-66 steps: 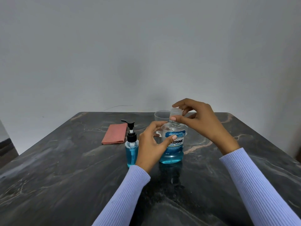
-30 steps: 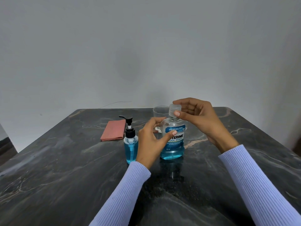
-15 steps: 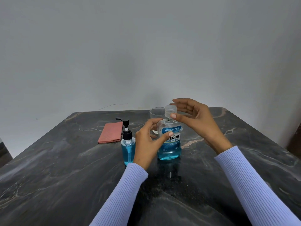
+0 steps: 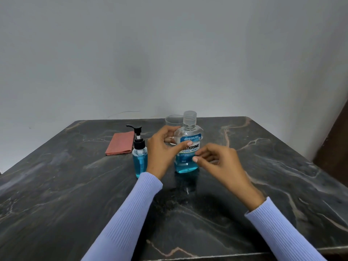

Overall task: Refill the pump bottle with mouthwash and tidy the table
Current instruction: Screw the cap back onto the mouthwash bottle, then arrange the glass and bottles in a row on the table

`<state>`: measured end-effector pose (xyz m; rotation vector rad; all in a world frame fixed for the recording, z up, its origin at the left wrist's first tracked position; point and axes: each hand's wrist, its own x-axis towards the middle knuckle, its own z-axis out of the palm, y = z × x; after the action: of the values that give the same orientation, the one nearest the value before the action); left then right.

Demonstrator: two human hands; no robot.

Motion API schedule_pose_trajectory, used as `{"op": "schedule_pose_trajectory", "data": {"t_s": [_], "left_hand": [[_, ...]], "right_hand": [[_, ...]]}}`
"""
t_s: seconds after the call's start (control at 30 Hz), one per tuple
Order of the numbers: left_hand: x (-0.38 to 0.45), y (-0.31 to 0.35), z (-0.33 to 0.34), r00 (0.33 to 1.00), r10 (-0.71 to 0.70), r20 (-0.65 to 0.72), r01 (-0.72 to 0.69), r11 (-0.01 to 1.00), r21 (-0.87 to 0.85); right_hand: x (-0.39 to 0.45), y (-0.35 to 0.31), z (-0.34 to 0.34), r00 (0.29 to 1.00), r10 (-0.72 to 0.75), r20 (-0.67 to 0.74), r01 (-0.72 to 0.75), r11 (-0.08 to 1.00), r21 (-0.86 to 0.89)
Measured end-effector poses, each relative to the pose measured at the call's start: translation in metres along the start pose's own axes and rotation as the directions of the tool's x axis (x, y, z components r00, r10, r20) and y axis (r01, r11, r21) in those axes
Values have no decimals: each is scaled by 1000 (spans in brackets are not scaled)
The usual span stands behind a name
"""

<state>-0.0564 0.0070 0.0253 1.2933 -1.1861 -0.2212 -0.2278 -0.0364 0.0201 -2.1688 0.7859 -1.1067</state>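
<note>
A clear mouthwash bottle [image 4: 188,134] with a blue label and a clear cap [image 4: 189,116] stands upright in the middle of the dark marble table [image 4: 75,194]; blue liquid fills only its bottom. My left hand [image 4: 163,151] grips its left side, thumb across the label. My right hand [image 4: 219,162] hovers in front of the bottle's lower right, fingers loosely curled, holding nothing. A small pump bottle [image 4: 139,155] with a black pump head stands just left of my left hand, roughly half full of blue liquid.
A clear glass [image 4: 172,120] stands behind the mouthwash bottle, partly hidden. A folded reddish cloth [image 4: 120,143] lies at the back left. A grey wall rises behind the table. The table's front edge runs along the bottom right.
My right hand has let go of the cap and dropped down in front of the bottle's lower part. The cap stays on the bottle. My left hand keeps its grip.
</note>
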Motion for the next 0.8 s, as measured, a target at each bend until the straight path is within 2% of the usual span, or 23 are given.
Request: {"op": "schedule_pose_trajectory", "data": {"t_s": [0.13,0.27,0.43,0.63,0.8], "left_hand": [[9,5,10,998,-16,65,15,1000,15],[22,16,28,981,-12,194,-1,998,64],[32,24,57,950,-22,311,-5,996,85],[22,32,60,955,-45,294,32,998,48],[-6,51,22,981,99,168,-110,992,61]], "right_hand": [[-13,-5,13,982,-15,191,44,988,-148],[-21,-10,20,967,-26,254,92,963,-254],[-22,-12,25,952,-22,305,115,950,-290],[-18,-14,28,958,-7,288,106,939,-328],[-14,-15,32,959,-10,283,106,939,-327]]}}
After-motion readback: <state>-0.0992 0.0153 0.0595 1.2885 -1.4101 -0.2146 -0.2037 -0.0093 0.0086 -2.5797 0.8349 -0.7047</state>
